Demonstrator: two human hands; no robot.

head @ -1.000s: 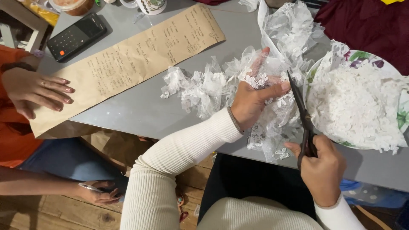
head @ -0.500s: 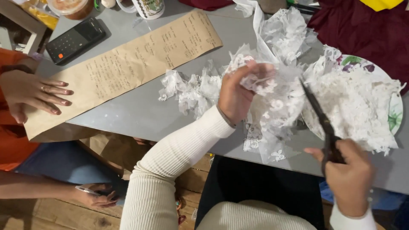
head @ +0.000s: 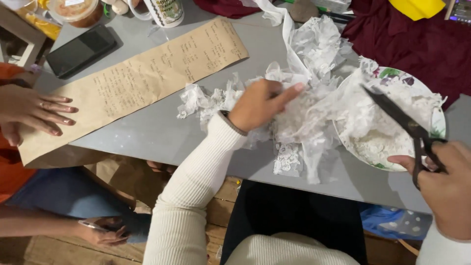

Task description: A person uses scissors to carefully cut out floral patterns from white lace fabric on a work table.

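Observation:
My left hand [head: 262, 103], in a cream ribbed sleeve, grips a bunch of white lace fabric [head: 314, 115] that lies in a heap on the grey table [head: 152, 130]. My right hand [head: 444, 179] holds dark scissors [head: 405, 125] by the handles, blades pointing up-left over a flowered plate [head: 436, 115] filled with white lace scraps. The scissors are clear of the lace held by my left hand.
A long brown paper sheet [head: 132, 81] with handwriting lies at the left, another person's hand [head: 34, 110] resting flat on it. A black phone [head: 81, 49], a mug [head: 167, 11] and a jar [head: 73, 10] stand at the back. Maroon cloth [head: 417, 44] covers the right rear.
My right hand has drawn the scissors away to the right, out of the lace. My left hand lowered the lace bunch onto the table heap.

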